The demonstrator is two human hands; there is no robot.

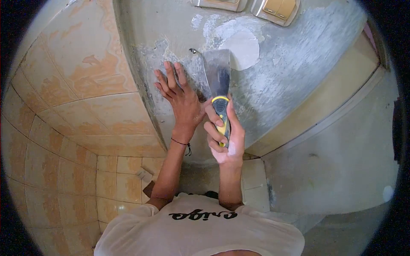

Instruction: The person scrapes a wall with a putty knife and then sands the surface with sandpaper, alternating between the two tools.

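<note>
My right hand (pixel 226 134) is wrapped round the black and yellow handle of a putty knife (pixel 217 72). The wide metal blade points up the grey wall (pixel 273 81), its top edge beside a round white patch (pixel 243 49). My left hand (pixel 181 96) lies with fingers spread on the wall, left of the blade, and a thin dark bracelet circles its wrist. White smears show on my right palm near the wrist. Between the left fingertips and the blade, a small dark object (pixel 193 50) sticks out of the wall.
Two switch plates, one at the top middle (pixel 220 4) and one further right (pixel 276 10), sit on the wall. Orange-patterned tiles (pixel 85 77) cover the left side. A pale frame (pixel 324 102) edges the wall on the right. Small flat pieces (pixel 144 175) lie low on the left.
</note>
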